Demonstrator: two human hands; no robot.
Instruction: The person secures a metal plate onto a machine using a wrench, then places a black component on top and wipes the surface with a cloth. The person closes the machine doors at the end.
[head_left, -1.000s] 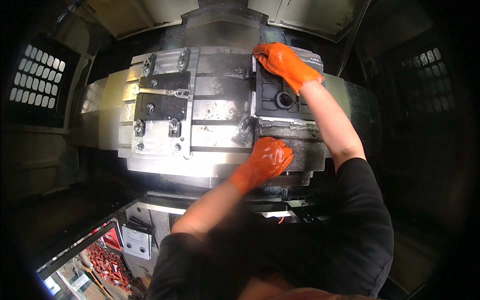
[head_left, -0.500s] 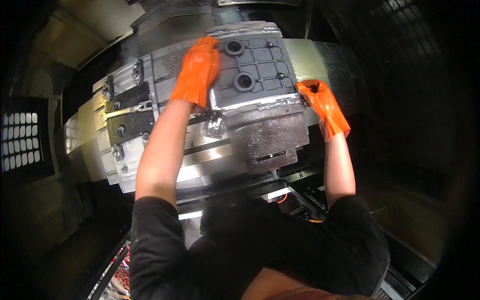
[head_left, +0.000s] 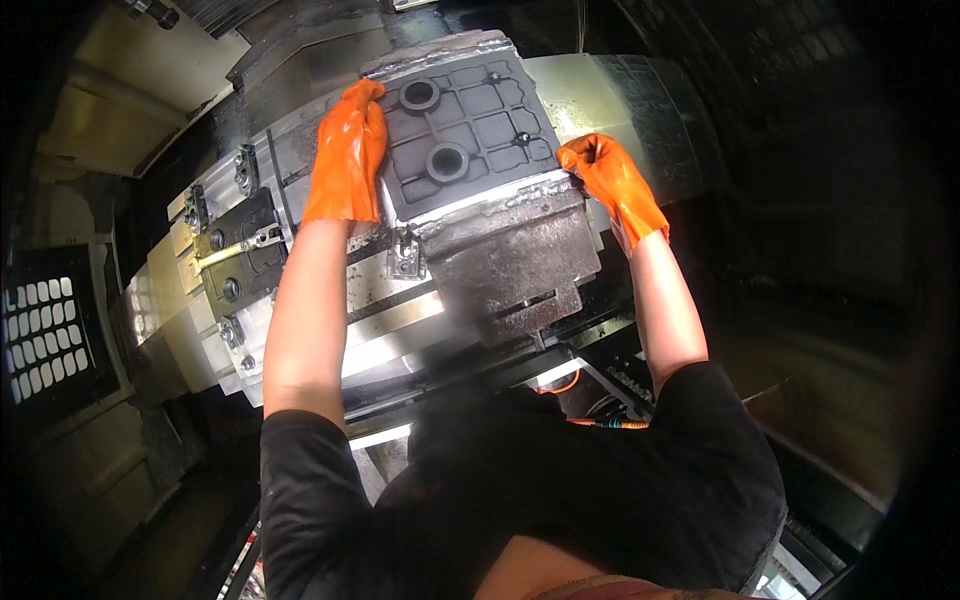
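A dark grey cast metal housing [head_left: 488, 115] with a ribbed top and two round raised bosses lies on a metal fixture. In an orange glove, my left hand [head_left: 350, 150] is closed over the casting's left edge, its fingertips near the far left corner. At the right edge, close to the near corner, my right hand [head_left: 605, 180], also gloved in orange, has its fingers curled against the casting's side. The undersides of the fingers are hidden on both hands. A small metal clamp block [head_left: 405, 254] sits by the near left corner.
Left of my left forearm, a wrench [head_left: 238, 247] lies on a dark plate with bolted clamps [head_left: 231, 330] around it. A stepped dark metal block [head_left: 515, 265] is in front of the casting. Stepped metal covers [head_left: 590, 100] extend right. A slotted panel [head_left: 42, 335] stands far left.
The view has turned slightly, so the fixture and casting appear shifted left. Both hands stay at the same edges of the casting.
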